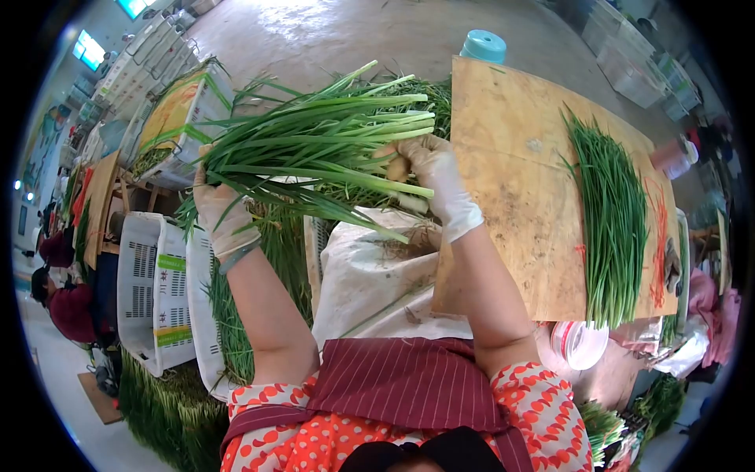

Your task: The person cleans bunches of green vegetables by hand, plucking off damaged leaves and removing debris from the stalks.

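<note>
A loose bunch of garlic chives point(307, 141) is held up in front of me, its pale stalk ends fanned out to the right. My left hand point(222, 211), in a thin whitish glove, is closed around the leafy end. At the stalk end, my right hand point(434, 169), gloved too, has its bent fingers closed on some of the stalks; part of those fingers is hidden. Beneath the bunch lie more loose chives point(275, 248) and a white sack point(362, 267) over my lap.
To the right is a wooden board point(511, 181) with a neat row of chives point(609, 228) and red ties point(657, 244). A blue stool point(484, 46) stands behind it. White crates point(157, 291) are at left; another person point(67, 307) sits farther off.
</note>
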Tool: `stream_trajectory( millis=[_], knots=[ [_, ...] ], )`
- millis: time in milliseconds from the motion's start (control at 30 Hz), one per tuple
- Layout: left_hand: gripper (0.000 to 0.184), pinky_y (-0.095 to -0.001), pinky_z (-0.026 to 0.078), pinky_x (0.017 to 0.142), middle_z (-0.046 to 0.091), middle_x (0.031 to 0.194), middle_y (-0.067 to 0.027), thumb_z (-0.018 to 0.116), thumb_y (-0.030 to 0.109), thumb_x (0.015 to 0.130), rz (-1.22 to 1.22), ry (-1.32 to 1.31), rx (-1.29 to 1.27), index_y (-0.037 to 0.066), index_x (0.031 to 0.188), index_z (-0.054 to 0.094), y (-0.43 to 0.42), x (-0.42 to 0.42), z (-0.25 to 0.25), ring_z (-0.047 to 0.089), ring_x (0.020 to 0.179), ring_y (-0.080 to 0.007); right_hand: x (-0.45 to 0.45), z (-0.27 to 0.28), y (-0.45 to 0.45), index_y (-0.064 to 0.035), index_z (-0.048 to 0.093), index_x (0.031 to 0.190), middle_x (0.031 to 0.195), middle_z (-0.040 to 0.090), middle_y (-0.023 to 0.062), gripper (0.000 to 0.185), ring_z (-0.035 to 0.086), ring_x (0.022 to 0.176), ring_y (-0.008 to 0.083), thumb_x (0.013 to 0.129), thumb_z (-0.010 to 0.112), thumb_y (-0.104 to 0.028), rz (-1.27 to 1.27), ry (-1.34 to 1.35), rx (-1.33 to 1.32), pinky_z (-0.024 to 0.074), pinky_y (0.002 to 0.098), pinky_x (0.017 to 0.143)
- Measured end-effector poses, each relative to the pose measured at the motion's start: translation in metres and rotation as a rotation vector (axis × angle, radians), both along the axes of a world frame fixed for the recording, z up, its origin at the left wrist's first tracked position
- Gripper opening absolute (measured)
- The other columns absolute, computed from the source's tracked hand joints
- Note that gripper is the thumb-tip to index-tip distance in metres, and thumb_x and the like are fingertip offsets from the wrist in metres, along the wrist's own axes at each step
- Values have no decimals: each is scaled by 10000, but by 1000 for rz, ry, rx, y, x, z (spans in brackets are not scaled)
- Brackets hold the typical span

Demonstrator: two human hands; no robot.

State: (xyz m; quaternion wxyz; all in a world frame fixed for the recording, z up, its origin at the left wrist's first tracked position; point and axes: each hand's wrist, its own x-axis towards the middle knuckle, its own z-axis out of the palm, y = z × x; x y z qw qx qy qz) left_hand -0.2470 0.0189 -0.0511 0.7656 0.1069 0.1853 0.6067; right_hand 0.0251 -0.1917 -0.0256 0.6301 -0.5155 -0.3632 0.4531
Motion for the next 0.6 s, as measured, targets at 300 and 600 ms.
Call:
stream_trajectory(
  millis=[300, 600],
  knots=[
    [318, -519, 413, 901, 560, 1120, -177, 455, 158, 848, 282, 765, 368, 19, 1124, 527, -26, 15, -2, 551, 982, -343, 39, 15, -32, -5, 600, 849, 744, 632, 110, 250, 595, 645, 145, 912, 482, -216, -342, -20, 318, 488, 258, 644],
    [319, -503, 367, 954, 546, 1143, -168, 422, 181, 878, 243, 578, 159, 27, 1139, 520, -24, -12, 12, 508, 1066, -310, 112, 27, -42, 30, 555, 1074, 981, 627, 105, 237, 603, 877, 185, 918, 454, -118, -724, -116, 485, 481, 266, 838]
  ],
)
